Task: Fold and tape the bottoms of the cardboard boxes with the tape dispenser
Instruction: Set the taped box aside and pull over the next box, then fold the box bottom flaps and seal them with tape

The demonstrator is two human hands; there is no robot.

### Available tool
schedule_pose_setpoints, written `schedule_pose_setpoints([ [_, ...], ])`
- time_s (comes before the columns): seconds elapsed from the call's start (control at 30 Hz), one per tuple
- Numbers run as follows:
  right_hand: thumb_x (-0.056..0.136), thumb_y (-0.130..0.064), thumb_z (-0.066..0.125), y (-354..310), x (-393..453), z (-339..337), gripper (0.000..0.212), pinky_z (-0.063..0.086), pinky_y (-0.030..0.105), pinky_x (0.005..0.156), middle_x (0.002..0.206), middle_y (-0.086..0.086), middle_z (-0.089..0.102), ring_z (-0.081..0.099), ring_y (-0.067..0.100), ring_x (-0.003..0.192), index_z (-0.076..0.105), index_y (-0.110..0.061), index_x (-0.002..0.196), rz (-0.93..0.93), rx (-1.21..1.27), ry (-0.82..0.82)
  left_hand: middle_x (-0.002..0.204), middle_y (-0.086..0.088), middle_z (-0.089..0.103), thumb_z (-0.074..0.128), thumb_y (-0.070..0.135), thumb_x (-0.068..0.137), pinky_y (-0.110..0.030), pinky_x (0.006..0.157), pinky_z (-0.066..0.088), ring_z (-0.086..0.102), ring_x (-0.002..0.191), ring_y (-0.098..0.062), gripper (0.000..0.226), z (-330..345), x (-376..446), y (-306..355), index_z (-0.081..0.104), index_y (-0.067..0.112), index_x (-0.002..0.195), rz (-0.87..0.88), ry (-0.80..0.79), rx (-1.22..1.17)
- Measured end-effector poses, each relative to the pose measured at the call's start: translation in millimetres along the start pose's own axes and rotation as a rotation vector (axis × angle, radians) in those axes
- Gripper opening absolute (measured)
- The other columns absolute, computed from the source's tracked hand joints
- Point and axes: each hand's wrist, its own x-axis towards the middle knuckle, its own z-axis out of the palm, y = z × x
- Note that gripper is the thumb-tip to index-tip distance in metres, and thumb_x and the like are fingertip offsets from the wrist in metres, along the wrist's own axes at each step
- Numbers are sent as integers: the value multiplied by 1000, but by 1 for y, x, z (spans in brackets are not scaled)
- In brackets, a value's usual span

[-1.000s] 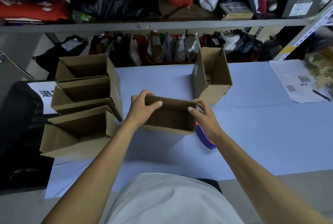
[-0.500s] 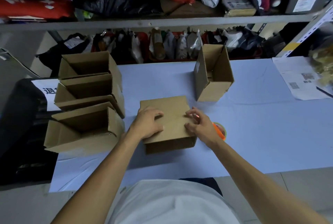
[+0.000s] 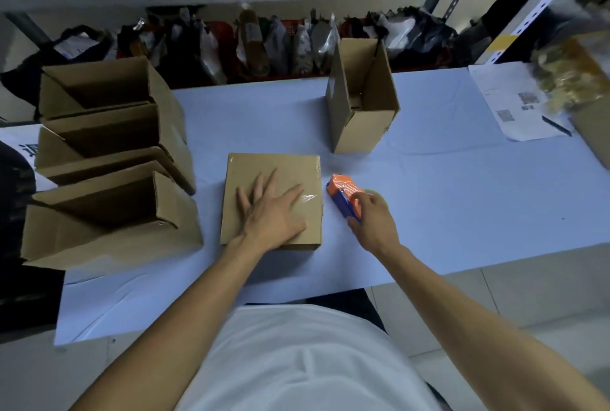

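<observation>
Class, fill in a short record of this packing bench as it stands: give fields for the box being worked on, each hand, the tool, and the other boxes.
Box in work: brown cardboard box, folded side up, on the pale blue table cover
Left hand: flat on the box, fingers spread
Right hand: grips the orange and blue tape dispenser beside the box
Other boxes: three open cardboard boxes at left; one upright open box behind

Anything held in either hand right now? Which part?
The right hand grips the tape dispenser at its near end. The left hand holds nothing; it presses flat on the folded box.
</observation>
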Motion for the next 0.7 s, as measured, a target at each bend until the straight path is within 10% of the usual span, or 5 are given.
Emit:
schedule_pose_setpoints([
  [0.17, 76, 7, 54, -6, 9, -9, 70, 51, 37, 75, 100, 4, 58, 54, 27, 91, 46, -25, 138, -160, -90, -79, 164, 1, -1, 64, 48, 75, -63, 113, -4, -4, 148, -29, 71, 0, 4, 10, 35, 52, 141, 38, -19, 31],
  [0.43, 94, -5, 37, 15, 20, -30, 53, 52, 47, 76, 97, 19, 64, 61, 37, 85, 35, -15, 146, 116, 167, -35, 162, 0, -18, 48, 49, 91, -78, 100, -10, -25, 143, -40, 42, 8, 7, 19, 39, 55, 131, 236, -157, 96],
  [0.7, 67, -46, 76, 8, 2, -57, 45, 45, 17, 63, 87, -26, 63, 62, -3, 81, 54, -40, 106, 116, 515, -98, 157, 11, 22, 58, 22, 86, -61, 112, -4, 3, 148, -23, 34, -5, 10, 30, 59, 41, 115, 69, -19, -240],
])
